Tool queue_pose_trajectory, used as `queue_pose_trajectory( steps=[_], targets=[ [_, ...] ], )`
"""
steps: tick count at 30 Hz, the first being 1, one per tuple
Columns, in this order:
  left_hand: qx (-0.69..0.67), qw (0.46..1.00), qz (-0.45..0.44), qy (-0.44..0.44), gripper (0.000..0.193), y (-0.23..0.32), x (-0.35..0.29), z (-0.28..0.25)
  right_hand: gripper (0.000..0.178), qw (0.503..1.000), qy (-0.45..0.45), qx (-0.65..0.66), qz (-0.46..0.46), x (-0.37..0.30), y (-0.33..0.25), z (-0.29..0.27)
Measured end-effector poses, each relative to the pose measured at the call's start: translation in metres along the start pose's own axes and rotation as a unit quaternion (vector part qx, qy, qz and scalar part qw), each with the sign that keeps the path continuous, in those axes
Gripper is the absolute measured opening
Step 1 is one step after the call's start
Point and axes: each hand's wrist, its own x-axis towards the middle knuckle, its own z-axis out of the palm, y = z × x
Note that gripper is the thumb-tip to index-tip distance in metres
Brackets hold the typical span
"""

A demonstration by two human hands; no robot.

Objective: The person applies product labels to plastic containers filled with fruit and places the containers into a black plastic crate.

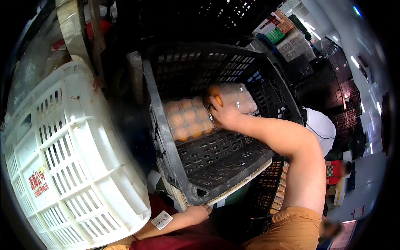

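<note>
A glossy clear pack (241, 98) of rounded orange pieces (214, 90) is lying in a slotted black crate (176, 166); the right hand (225, 115) is touching its end, the left hand (199, 213) curling by the crate's corner. I can't tell whether either is gripping.

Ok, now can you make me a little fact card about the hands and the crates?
Right hand: inside the black crate, at the clear packs
Left hand: by the black crate's lower corner; touching or not, can't tell
Clear packs: hold round, orange-looking things
White crate: slotted, left of the black crate
Label: white, on the left forearm
</note>
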Motion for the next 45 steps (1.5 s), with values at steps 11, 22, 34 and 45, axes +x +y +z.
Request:
queue_pose_trajectory(
  steps=[11, 22, 34, 45],
  targets=[
    [0.030, 0.998, 0.015, 0.059, 0.029, -0.002, -0.007, 0.003, 0.066, 0.959, 0.043, 0.028, 0.278, 0.010, 0.041, -0.048],
    [0.031, 0.994, 0.010, 0.101, 0.027, -0.009, 0.002, -0.011, 0.045, 0.877, 0.178, 0.230, 0.383, -0.070, 0.121, -0.105],
    [-0.085, 0.969, 0.006, 0.232, 0.040, -0.009, -0.002, -0.025, 0.041, 0.631, 0.422, 0.566, 0.322, -0.378, 0.014, -0.236],
    [0.101, 0.786, 0.186, 0.581, 0.089, 0.125, -0.013, -0.087, 0.026, 0.389, 0.272, 0.801, 0.365, -0.485, -0.118, -0.136]
  ],
)
